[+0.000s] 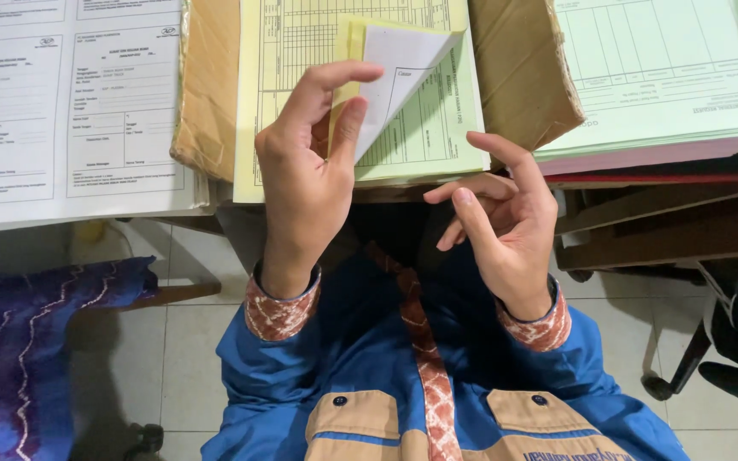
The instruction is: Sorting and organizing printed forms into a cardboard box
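Observation:
My left hand (305,175) pinches the lifted corner of a yellow form sheet (403,64) between thumb and fingers, so its white underside shows. That sheet belongs to a stack of yellow and pale green forms (437,128) lying on a brown cardboard box (518,77). To the right, my right hand (506,222) hovers just below the stack's front edge with fingers curled and apart, holding nothing. Both wrists come out of blue sleeves with patterned orange cuffs.
A pile of white printed forms (61,111) lies at the left. At the right sits a stack of green and pink papers (668,77). Below are a purple patterned cloth (19,341), tiled floor (181,358) and a chair base (685,367).

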